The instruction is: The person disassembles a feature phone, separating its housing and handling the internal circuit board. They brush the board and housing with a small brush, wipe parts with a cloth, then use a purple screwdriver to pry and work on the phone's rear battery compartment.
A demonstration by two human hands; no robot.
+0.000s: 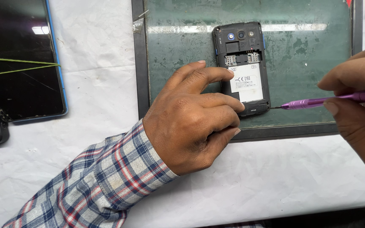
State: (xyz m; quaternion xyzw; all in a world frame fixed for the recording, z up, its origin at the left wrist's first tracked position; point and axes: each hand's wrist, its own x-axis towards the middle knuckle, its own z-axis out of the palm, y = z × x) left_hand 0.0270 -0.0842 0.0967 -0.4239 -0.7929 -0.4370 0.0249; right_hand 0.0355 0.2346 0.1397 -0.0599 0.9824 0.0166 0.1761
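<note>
We see the black phone [242, 67] with its back cover off, lying on the green mat [309, 50] near the mat's lower dark frame. The left hand [191, 122] presses fingers on the phone's left and bottom edge. The right hand [360, 105] is closed around the purple screwdriver [326, 100], its tip touching the phone's lower right corner. Above and right of the phone the mat is free. Two dark tablets [22, 63] lie well apart on the white counter [254, 181].
</note>
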